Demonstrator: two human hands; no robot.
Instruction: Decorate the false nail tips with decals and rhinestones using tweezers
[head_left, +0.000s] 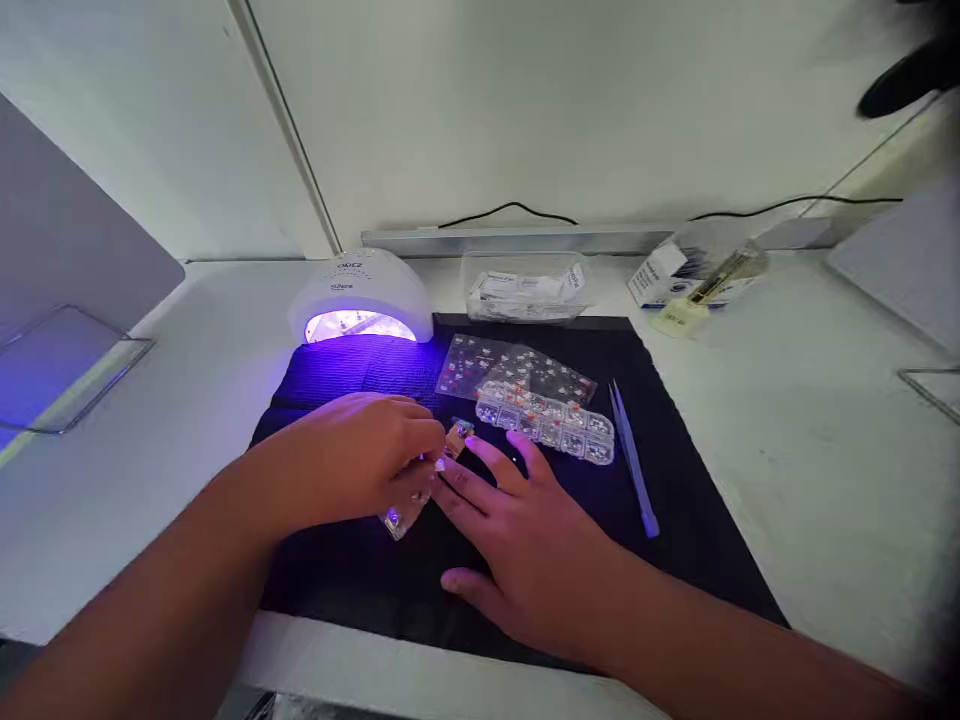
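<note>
My left hand [375,450] is closed in a pinch beside the fingertips of my right hand. What its fingers hold, if anything, is hidden. Under it lies a narrow clear piece [401,512] with shiny bits; one end shows below my palm, and a similar small piece [459,436] shows beyond my fingers. Stretched over the black mat [360,600], my right hand [517,520] has its fingers spread, with a pale tip on one finger close to the left fingers. Just past it lies a clear compartment case [546,425] of small decorations.
A white nail lamp [364,285] glows purple at the back left. Clear sticker sheets [472,365] lie behind the case, and tweezers [636,465] lie to the right. Farther back stand a clear bin [525,290] with packets, a small box [660,270] and a pale-capped bottle [686,315].
</note>
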